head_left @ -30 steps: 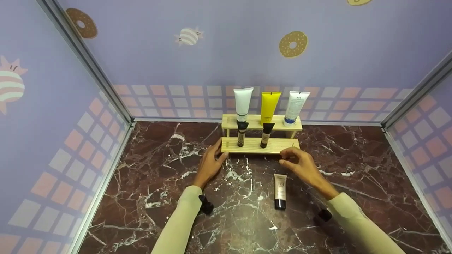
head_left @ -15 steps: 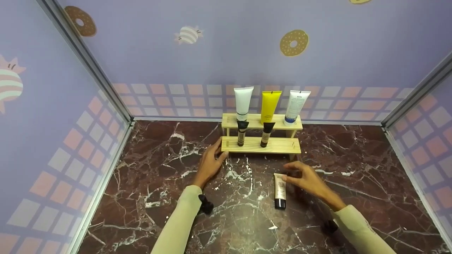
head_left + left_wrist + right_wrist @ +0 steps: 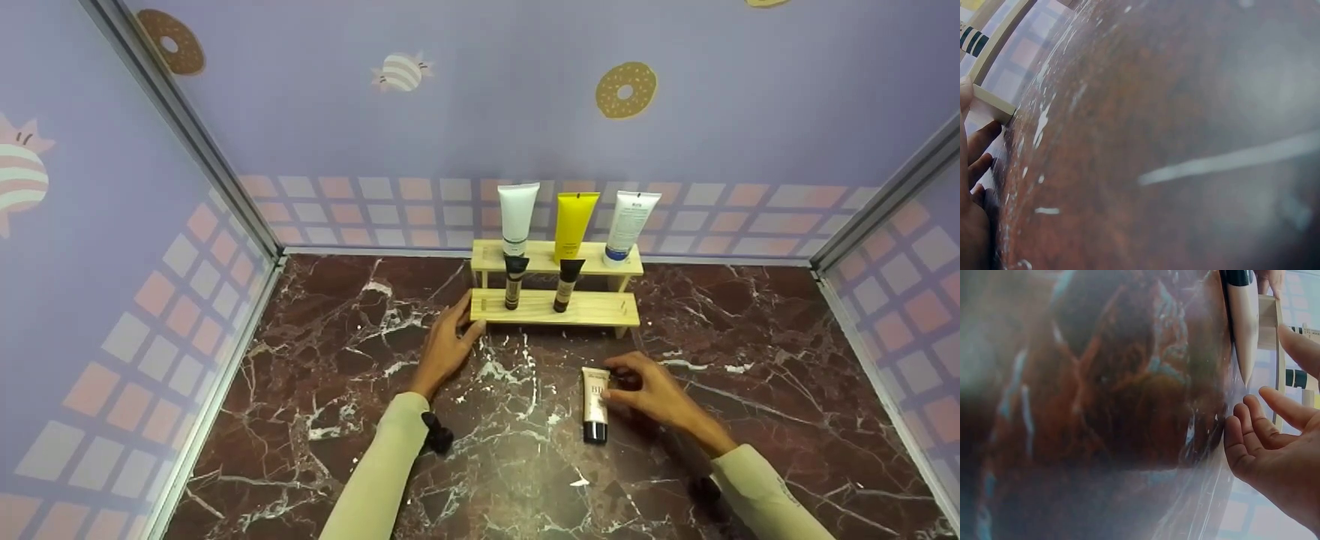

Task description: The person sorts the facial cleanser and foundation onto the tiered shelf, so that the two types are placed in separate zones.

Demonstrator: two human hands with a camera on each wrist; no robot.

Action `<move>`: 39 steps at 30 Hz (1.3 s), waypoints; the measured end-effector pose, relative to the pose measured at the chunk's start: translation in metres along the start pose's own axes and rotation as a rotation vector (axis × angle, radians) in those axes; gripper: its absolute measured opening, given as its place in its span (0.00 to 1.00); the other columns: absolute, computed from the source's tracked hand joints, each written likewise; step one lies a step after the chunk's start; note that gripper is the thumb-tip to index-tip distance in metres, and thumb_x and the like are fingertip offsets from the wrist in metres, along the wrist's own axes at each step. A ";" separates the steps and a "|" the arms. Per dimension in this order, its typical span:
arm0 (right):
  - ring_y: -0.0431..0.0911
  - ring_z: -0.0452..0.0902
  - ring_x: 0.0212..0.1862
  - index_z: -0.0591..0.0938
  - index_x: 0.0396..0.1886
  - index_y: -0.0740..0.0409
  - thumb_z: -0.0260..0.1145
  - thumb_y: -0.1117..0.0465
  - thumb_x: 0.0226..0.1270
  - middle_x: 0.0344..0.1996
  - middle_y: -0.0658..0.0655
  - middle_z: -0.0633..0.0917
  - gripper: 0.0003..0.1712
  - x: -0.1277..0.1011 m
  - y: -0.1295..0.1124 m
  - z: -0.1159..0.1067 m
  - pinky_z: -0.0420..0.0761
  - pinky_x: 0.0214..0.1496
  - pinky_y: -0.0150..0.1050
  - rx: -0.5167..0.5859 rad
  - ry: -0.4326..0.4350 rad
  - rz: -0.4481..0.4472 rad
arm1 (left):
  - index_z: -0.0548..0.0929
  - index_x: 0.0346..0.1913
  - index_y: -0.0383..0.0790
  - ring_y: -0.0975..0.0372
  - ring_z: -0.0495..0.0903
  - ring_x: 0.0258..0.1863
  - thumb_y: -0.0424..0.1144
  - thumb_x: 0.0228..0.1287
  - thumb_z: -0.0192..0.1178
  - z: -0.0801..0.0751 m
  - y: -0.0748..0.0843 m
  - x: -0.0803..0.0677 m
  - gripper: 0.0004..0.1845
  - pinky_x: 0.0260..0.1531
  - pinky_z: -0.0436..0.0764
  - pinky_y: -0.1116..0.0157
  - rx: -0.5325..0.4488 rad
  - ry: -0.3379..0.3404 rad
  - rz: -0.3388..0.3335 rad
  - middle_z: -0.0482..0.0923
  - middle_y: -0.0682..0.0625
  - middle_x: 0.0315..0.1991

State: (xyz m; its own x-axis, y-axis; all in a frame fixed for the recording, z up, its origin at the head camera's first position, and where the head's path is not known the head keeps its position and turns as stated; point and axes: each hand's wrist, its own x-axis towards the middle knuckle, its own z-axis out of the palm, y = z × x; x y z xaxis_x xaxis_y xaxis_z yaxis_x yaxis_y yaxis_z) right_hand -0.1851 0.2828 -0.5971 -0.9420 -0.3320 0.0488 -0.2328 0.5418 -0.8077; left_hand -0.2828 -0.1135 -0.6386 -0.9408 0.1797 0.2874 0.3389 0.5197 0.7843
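My left hand point(image 3: 448, 346) holds the left end of the lower shelf of a two-tier wooden display stand point(image 3: 592, 309), thumb at the front corner and fingers along the side. The left wrist view shows fingers point(image 3: 982, 138) against the stand's end point(image 3: 994, 104). A beige BB cream tube point(image 3: 595, 397) with a black cap lies on the tabletop, cap toward me. Around its right side my right hand point(image 3: 656, 394) hovers with thumb and fingers spread; the thumb tip overlaps the tube's edge. In the right wrist view the fingers point(image 3: 1255, 422) are apart from the tube point(image 3: 1243, 320).
Two small dark-capped tubes point(image 3: 513, 285) point(image 3: 566, 286) stand on the lower shelf. Behind, a white tube point(image 3: 516, 217), a yellow tube point(image 3: 574, 225) and a white-and-blue tube point(image 3: 630, 225) stand on the upper shelf. A patterned wall point(image 3: 480, 112) rises behind the marbled tabletop point(image 3: 337, 450).
My right hand has left the stand's right front corner and come down toward me, to the right side of the BB cream tube. My left hand stays at the stand.
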 end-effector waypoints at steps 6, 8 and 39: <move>0.59 0.81 0.57 0.83 0.67 0.70 0.87 0.58 0.61 0.54 0.63 0.85 0.38 -0.002 0.001 0.002 0.82 0.65 0.64 -0.039 -0.034 -0.028 | 0.65 0.86 0.36 0.43 0.73 0.78 0.51 0.83 0.64 -0.001 0.002 -0.001 0.39 0.87 0.54 0.46 0.004 0.008 -0.001 0.85 0.38 0.67; 0.59 0.80 0.57 0.83 0.67 0.69 0.88 0.57 0.59 0.54 0.62 0.84 0.40 -0.002 0.001 0.003 0.80 0.65 0.64 -0.052 -0.041 -0.033 | 0.65 0.86 0.36 0.43 0.71 0.79 0.51 0.83 0.64 -0.001 0.002 0.000 0.39 0.87 0.55 0.46 0.005 0.009 -0.004 0.84 0.39 0.67; 0.52 0.76 0.46 0.83 0.57 0.69 0.92 0.63 0.47 0.44 0.60 0.80 0.38 0.004 0.001 0.002 0.80 0.50 0.42 -0.014 -0.060 -0.038 | 0.66 0.87 0.42 0.37 0.61 0.84 0.54 0.83 0.64 -0.001 0.002 -0.001 0.39 0.84 0.58 0.38 0.014 0.007 -0.061 0.75 0.40 0.77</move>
State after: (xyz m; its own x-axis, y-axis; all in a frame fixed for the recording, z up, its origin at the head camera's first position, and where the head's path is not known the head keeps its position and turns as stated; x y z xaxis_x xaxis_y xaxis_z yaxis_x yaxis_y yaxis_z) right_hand -0.1886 0.2805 -0.5988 -0.9165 -0.3977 0.0440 -0.2718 0.5383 -0.7977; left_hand -0.2808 -0.1131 -0.6369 -0.9595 0.1420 0.2434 0.2812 0.5410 0.7926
